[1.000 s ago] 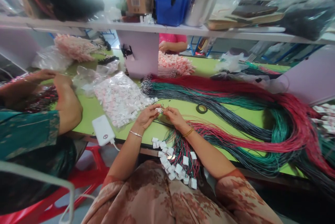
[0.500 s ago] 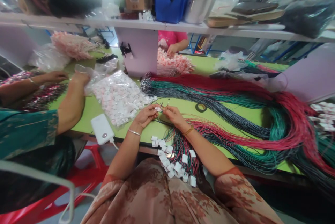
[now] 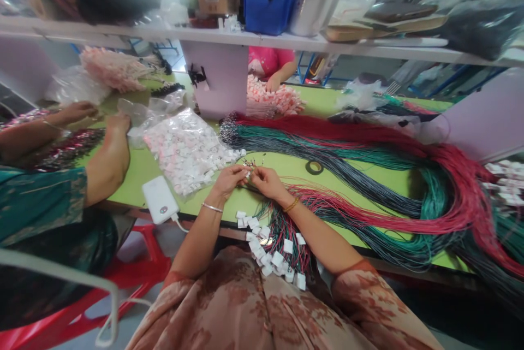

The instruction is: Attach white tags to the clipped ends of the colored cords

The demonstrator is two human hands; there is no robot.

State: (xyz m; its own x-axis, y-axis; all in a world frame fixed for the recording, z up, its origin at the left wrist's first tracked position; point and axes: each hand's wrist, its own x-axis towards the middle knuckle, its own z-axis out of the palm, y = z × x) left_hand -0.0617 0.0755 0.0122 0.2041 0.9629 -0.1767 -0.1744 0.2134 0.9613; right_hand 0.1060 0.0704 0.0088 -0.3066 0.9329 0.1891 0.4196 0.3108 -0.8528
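Observation:
Both my hands meet over the near part of the green table (image 3: 192,203). Between the fingertips of my left hand (image 3: 228,181) is a small white connector (image 3: 248,173), mostly covered by the fingers. My right hand (image 3: 268,183) is closed in a pinch on thin wires right beside it; their ends poke up above the fingers. A bundle of red, green and black wires (image 3: 327,202) runs off to the right from under my right wrist. Below the wrists, wires tipped with white connectors (image 3: 277,260) hang over the table edge onto my lap.
A clear bag of white connectors (image 3: 180,148) lies left of my hands, near a white power bank (image 3: 160,200). A tape roll (image 3: 314,167) and long wire bundles (image 3: 347,131) lie to the right. Co-workers' arms (image 3: 108,153) are at left; a shelf (image 3: 164,33) crosses above.
My hands have drawn closer together, and the white connector is now more covered by my fingers. The left co-worker's hands have shifted slightly.

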